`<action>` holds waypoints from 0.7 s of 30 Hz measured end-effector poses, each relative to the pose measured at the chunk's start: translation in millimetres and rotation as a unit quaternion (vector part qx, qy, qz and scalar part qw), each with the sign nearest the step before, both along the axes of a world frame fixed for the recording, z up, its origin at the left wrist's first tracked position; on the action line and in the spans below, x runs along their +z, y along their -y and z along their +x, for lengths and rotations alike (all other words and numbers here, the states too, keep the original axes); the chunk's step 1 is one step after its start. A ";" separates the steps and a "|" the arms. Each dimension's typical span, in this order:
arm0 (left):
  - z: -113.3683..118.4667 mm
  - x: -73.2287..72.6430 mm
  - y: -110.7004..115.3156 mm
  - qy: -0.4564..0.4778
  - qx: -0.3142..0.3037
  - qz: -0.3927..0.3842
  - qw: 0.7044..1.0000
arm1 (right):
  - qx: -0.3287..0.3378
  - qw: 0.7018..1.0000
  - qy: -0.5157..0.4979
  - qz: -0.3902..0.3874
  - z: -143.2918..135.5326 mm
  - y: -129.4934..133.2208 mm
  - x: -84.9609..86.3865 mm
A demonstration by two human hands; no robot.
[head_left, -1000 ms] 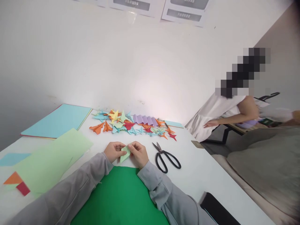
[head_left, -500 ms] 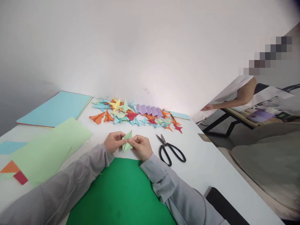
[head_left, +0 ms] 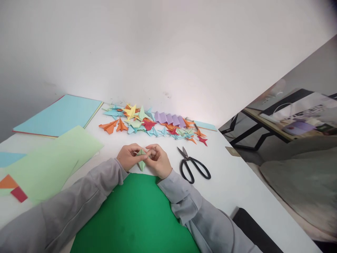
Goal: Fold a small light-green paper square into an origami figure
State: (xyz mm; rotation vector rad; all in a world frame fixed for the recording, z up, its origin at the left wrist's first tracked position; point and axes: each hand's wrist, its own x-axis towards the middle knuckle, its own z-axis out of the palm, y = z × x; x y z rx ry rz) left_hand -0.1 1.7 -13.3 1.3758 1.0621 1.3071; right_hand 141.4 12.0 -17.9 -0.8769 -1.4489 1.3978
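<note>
A small piece of folded light-green paper (head_left: 141,165) is held upright between both hands, just beyond the edge of a green sheet (head_left: 126,211). My left hand (head_left: 129,156) pinches its left side, thumb across the front. From the right, the thumb and index finger of my right hand (head_left: 158,162) close on its upper right edge. Fingers cover part of the folds. Black-handled scissors (head_left: 188,162) lie to the right of my right hand, blades slightly apart. Beyond the hands lie several folded paper shapes, among them a red one (head_left: 149,125) and a yellow one (head_left: 131,111).
A stack of coloured sheets (head_left: 58,114) with blue on top lies at the back left. Large light-green sheets (head_left: 52,158) and small orange (head_left: 8,181) and red (head_left: 19,194) pieces are nearer. A purple pleated strip (head_left: 170,118) lies by the wall; a black object (head_left: 254,228) is front right.
The green paper looks narrower than before, its right flap brought in, and my right fingers have shifted over it. The other person at the right has gone from view.
</note>
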 end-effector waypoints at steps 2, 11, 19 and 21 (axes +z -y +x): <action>0.8 -0.9 1.3 -0.032 -0.007 0.022 0.999 | 0.000 1.000 0.015 0.018 -1.0 2.1 -0.6; 2.2 6.6 7.9 -0.067 -0.014 0.011 0.998 | 0.005 0.994 0.055 0.090 -1.4 8.1 0.5; 1.0 13.5 8.4 -0.056 -0.005 -0.088 0.995 | 0.041 0.997 0.025 0.054 -0.1 6.2 0.1; 1.0 14.2 8.5 -0.036 -0.005 -0.101 0.994 | 0.046 0.998 0.024 0.048 0.5 6.0 0.4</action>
